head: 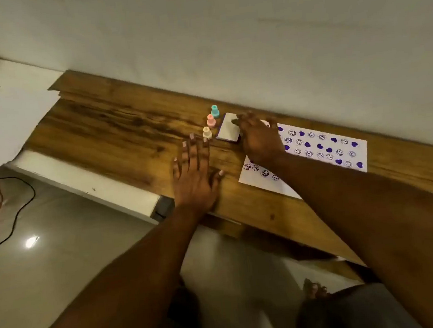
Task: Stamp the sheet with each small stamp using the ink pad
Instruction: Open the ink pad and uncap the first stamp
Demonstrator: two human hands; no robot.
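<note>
Both my arms reach out over the wooden table [117, 125]. My left hand [194, 176] lies flat with its fingers spread, holding nothing. The cream stamp [207, 132] stands just past its fingertips, at one o'clock. The pink stamp [211, 120] and teal stamp [215, 111] line up behind it, and the row runs toward one o'clock, handles up. My right hand [259, 139] rests on the ink pad [228, 130], just right of the stamps. I cannot tell if it grips. The sheet [321, 144] lies at three o'clock. I think my left hand is nearer the stamps.
</note>
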